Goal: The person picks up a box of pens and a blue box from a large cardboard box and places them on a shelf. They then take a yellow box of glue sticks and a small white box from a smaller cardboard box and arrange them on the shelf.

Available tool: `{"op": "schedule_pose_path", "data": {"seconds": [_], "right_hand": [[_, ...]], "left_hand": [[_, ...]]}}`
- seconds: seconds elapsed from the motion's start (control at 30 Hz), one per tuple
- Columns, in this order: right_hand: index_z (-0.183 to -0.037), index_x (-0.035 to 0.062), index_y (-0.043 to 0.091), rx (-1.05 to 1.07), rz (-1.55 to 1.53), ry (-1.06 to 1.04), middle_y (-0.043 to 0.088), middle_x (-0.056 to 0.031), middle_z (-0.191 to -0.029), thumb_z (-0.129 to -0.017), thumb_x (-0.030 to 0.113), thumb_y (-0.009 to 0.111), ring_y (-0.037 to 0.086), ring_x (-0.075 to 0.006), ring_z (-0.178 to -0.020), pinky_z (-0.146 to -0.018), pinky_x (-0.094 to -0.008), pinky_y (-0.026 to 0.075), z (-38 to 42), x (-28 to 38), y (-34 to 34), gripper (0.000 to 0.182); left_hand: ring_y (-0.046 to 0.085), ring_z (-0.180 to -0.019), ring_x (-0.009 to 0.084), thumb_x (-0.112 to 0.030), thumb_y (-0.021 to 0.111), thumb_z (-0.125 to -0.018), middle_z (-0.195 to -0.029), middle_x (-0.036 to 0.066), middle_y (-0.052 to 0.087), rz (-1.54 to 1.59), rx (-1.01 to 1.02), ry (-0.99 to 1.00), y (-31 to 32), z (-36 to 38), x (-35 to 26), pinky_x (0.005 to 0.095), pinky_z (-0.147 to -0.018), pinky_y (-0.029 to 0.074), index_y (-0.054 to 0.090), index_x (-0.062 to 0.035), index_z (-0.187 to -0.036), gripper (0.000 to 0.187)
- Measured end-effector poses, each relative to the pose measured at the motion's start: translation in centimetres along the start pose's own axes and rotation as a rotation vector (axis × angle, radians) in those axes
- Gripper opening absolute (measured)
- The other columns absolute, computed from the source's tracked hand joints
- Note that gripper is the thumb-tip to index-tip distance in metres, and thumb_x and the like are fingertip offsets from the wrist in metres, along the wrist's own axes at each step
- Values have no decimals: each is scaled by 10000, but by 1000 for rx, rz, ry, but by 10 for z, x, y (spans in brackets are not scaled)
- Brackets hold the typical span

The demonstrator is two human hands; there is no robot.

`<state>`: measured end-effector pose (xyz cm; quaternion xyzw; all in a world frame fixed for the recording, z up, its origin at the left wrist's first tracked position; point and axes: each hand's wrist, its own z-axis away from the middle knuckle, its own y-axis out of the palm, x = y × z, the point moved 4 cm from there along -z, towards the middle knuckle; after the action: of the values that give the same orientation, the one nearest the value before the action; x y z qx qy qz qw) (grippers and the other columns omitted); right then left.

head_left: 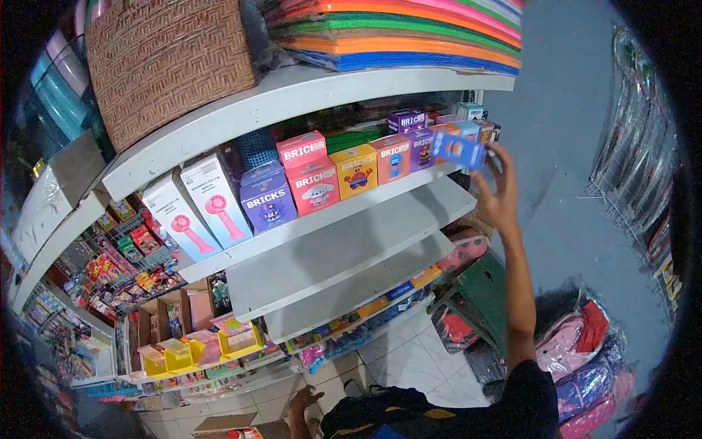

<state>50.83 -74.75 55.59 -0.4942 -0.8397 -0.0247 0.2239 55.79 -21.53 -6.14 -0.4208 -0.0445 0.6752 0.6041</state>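
At the shelf's right end, my right hand (499,190) grips a small blue box (459,151) by its right end, thumb below and fingers above. The box is tilted in front of the row of BRICKS boxes. Nearest it stand a purple BRICKS box (421,151) and an orange-pink one (393,161). Further left are a yellow box (354,174), two stacked pink boxes (313,186) and a violet box (268,201). My left hand (306,399) hangs low near my body, fingers loosely apart, holding nothing.
Two white boxes picturing pink handheld fans (216,205) end the row. Above are a woven basket (172,66) and stacked coloured sheets (402,33). Below sit grey shelves (351,241), yellow bins (238,340) and a green stool (479,296). Wrapped bags (585,366) lie at right.
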Motion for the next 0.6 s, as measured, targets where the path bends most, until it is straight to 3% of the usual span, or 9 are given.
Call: {"op": "schedule_pose_path", "data": {"seconds": [0.03, 0.13, 0.17, 0.43, 0.6], "right_hand": [[-1268, 66, 452, -13, 24, 0, 458, -103, -1290, -795, 11, 657, 447, -225, -1210, -1009, -375, 383, -9, -8, -5, 519], [-1281, 86, 450, -32, 73, 1, 454, -94, -1295, -818, 23, 639, 436, -226, -1215, -1017, -378, 374, -32, -25, -15, 505], [-1280, 92, 454, -20, 73, 12, 453, -93, -1300, -821, 29, 638, 438, -228, -1214, -1017, -380, 372, -37, -25, -15, 499], [-1256, 66, 484, 283, 195, -374, 476, -146, -1271, -803, 59, 647, 464, -298, -1187, -990, -385, 385, -75, 17, 55, 481], [-1269, 59, 479, 467, 127, -447, 482, -155, -1248, -823, 71, 606, 469, -327, -1161, -999, -395, 367, -88, 13, 101, 463]], "left_hand": [[610, -990, 327, -569, 647, -769, -1046, 196, 633, -46, -7, -62, -1, 3, 5, 434, -843, 490, 516, -34, -1191, 695], [547, -667, 194, -535, 664, -776, -835, 87, 622, 38, -71, 69, 4, -14, 25, 373, -636, 478, 495, -82, -1239, 671], [477, -536, 172, -472, 697, -779, -692, 75, 588, 91, -148, 111, 5, -18, 33, 362, -553, 457, 542, -61, -1129, 561], [574, -777, 267, -525, 671, -773, -874, 146, 627, 174, -173, 47, 13, -24, 19, 397, -700, 487, 523, -35, -1169, 647], [635, -928, 326, -558, 654, -769, -987, 190, 651, 193, -156, 35, 25, -35, -11, 419, -792, 506, 511, -19, -1194, 701]]}}
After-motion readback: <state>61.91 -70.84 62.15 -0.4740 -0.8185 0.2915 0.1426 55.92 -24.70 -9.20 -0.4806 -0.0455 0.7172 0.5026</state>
